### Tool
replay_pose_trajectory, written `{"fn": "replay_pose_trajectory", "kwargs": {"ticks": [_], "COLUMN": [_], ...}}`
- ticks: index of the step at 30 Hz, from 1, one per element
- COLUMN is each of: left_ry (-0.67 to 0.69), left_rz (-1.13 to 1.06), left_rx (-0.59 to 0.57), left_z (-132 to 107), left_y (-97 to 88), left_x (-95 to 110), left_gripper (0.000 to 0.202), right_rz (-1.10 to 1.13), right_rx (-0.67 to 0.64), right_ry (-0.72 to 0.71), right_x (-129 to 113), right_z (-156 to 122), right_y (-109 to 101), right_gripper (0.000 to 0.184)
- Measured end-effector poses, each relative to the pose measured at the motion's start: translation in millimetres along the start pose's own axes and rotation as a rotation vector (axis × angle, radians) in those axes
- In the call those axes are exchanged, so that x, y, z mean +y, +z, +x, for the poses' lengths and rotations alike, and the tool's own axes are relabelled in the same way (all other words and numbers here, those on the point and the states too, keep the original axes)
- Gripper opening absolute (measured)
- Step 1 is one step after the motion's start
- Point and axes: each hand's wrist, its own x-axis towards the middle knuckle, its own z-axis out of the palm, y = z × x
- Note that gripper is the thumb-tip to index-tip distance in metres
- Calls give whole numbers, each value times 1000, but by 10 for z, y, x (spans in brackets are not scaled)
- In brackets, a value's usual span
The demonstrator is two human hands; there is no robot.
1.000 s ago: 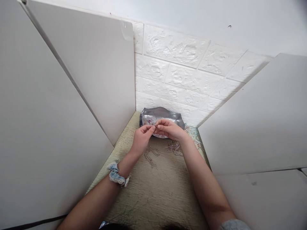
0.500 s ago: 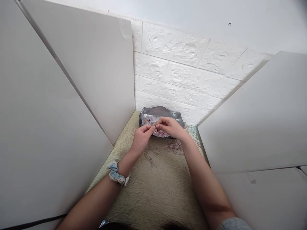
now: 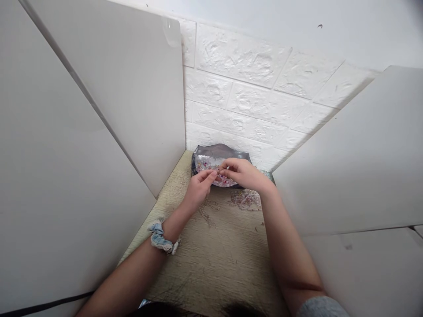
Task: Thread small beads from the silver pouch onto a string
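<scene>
My left hand (image 3: 199, 188) and my right hand (image 3: 243, 174) meet fingertip to fingertip, both pinched closed. Whatever lies between their fingers is too small to make out. Just behind and beneath them rests a grey, partly see-through pouch (image 3: 221, 152), its mouth showing many small pink, red and clear beads (image 3: 205, 165). A loose strand of clear beads (image 3: 206, 214) lies on the tabletop below my left hand. Under my right wrist is a heap of pinkish bead strands (image 3: 244, 199). Around my left wrist sits a light blue scrunchie with lace (image 3: 160, 237).
The narrow wooden tabletop (image 3: 211, 264) ends at a white brick-patterned wall (image 3: 244, 97). Tall pale panels stand close on the left (image 3: 125, 88) and the right (image 3: 350, 163). More pale beads are partly hidden behind my right forearm.
My right hand and forearm have shifted slightly to the right, now covering more of the beads at the back right. My left hand stays nearly in place, still pinched.
</scene>
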Motion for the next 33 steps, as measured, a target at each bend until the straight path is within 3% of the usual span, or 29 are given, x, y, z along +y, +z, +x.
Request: {"fn": "replay_pose_trajectory", "kwargs": {"ticks": [7,11,15,17,33], "left_ry": [-19,-34,-57,-57,-19], "left_rz": [131,64,11,16,66], "left_rx": [-74,-59,-56,-58,-21], "left_z": [16,26,24,23,12], "left_y": [-19,-20,-15,-14,-10], "left_x": [-29,-45,-49,-49,-30], "left_gripper": [28,25,25,26,22], "right_rz": [11,-213,-498,-558,-632], "right_rx": [33,171,31,-12,-51], "right_ry": [34,167,431,481,461], "right_x": [110,392,625,663,594], "right_z": [5,86,161,179,186], "right_y": [-58,-9,124,191,254], "right_gripper": [19,19,21,23,26]}}
